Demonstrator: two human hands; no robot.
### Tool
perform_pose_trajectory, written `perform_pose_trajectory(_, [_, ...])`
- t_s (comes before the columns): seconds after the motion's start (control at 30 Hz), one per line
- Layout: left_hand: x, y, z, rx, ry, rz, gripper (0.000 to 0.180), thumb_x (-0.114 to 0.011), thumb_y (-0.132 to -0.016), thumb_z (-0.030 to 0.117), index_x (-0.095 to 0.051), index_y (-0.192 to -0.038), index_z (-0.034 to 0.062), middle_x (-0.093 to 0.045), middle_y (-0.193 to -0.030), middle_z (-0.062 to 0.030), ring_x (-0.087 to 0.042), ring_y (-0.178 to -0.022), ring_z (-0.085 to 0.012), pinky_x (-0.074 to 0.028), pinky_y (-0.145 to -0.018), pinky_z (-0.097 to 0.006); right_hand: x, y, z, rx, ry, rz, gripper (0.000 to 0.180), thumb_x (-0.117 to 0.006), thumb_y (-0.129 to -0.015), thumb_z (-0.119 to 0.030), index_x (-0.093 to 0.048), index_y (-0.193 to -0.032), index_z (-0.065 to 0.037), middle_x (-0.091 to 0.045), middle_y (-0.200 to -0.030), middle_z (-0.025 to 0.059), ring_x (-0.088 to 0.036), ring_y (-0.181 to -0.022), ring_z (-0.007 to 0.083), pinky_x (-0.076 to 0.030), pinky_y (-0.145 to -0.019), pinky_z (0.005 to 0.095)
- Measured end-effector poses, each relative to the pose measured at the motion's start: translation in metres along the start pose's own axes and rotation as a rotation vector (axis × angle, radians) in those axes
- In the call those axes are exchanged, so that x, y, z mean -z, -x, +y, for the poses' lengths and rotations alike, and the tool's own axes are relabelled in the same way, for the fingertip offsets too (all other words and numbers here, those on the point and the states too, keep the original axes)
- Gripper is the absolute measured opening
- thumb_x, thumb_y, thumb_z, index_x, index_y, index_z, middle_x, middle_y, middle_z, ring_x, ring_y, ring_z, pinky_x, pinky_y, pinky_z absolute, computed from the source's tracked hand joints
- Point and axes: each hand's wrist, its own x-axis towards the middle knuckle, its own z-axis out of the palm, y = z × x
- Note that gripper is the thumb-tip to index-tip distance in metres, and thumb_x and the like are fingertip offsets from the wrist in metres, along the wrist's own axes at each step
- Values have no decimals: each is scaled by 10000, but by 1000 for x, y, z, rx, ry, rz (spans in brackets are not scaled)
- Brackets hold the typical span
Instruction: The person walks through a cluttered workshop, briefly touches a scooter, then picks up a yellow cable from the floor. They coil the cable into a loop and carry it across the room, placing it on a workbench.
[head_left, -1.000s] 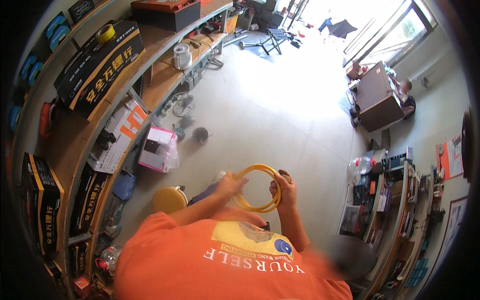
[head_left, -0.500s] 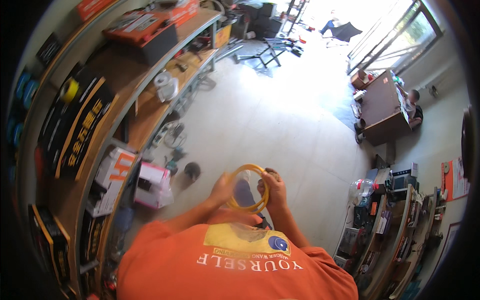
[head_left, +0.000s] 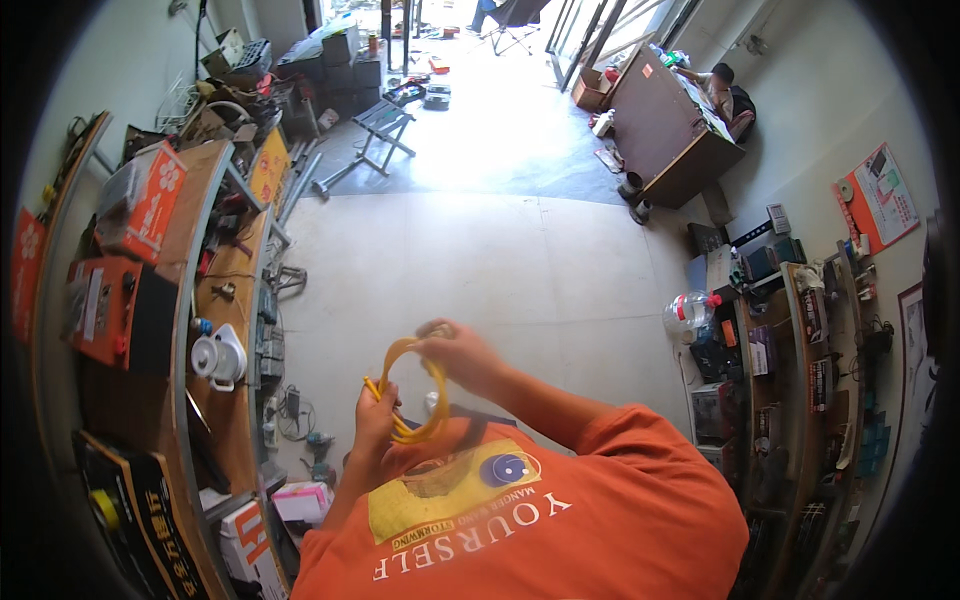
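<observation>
Both my hands hold a coil of yellow hose or cable (head_left: 424, 431) in front of my orange shirt; I cannot tell which of the two it is. My left hand (head_left: 376, 412) is closed on the coil's left side, and a short yellow end sticks up past its fingers. At the coil's upper right, my right hand (head_left: 455, 352) wraps round the loops, slightly blurred. Several turns lie together as a ring.
Shelves with an orange box (head_left: 105, 310) and a white lidded container (head_left: 218, 357) line the left. A clear bottle (head_left: 688, 312) stands by the right-hand shelves. Farther off are a folding stool (head_left: 375, 135) and a brown desk (head_left: 660, 130), where a person sits.
My view has swung to the right and up toward the doorway. The coil has turned, with my right hand now higher across its top and my left hand lower on its side.
</observation>
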Motion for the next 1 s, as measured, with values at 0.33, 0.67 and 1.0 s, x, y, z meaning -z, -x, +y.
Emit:
perform_pose_trajectory(0.33, [28, -166, 79, 163, 143, -115, 141, -541, -936, 199, -462, -929, 82, -516, -726, -19, -488, -483, -94, -433, -428, -241, -28, -173, -77, -104, -120, -64, 341, -600, -875, -171, -508, -1145, 15, -568, -980, 106, -595, -875, 197, -524, -753, 346])
perform_pose_trajectory(0.67, [51, -347, 194, 106, 102, -261, 174, -526, -956, 230, -546, -1027, 72, -525, -772, 23, -524, -664, -71, -414, -547, -219, -33, -326, -160, 49, -378, -33, 312, -544, -911, -180, -509, -1181, -29, -586, -979, 84, -585, -821, 186, -497, -657, 303])
perform_pose_trajectory(1.0, [108, -433, 228, 110, 405, 117, 182, -497, -967, 190, -571, -1054, 48, -598, -819, -5, -571, -686, -81, -454, -585, -219, -71, -504, -199, -392, -334, -121, 405, -583, -883, -302, -484, -1184, -48, -590, -981, 118, -540, -768, 167, -441, -651, 264])
